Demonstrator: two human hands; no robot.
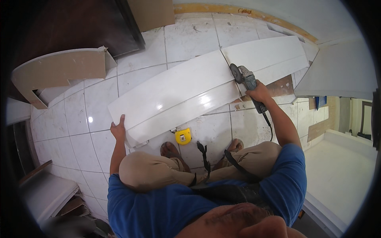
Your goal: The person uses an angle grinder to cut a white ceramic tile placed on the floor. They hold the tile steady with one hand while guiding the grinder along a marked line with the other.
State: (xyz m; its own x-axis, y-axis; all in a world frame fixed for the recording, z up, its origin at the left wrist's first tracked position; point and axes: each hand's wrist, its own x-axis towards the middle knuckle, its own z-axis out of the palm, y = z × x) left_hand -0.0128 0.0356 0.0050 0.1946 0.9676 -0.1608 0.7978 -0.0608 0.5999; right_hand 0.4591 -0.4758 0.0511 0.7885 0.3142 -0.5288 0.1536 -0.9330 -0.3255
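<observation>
A long white panel (174, 89) lies slantwise on the tiled floor in front of me, with a lengthwise ridge or step along it. A dark narrow line crosses it right of its middle. My right hand (258, 93) is closed around the body of an angle grinder (249, 79). Its round disc (236, 73) is at the dark line; whether it touches the panel I cannot tell. At the panel's left end my left hand (118, 129) grips the edge, with some fingers hidden. A yellow tape measure (183, 136) sits on the floor between the panel and my feet.
The grinder's black cord (271, 127) runs down beside my right knee. A brown-faced cut board (65, 71) leans at the far left, near a dark panel (79, 25). Brownish pieces (281, 87) show under the panel's right part. A white box-like unit (341, 166) stands at right.
</observation>
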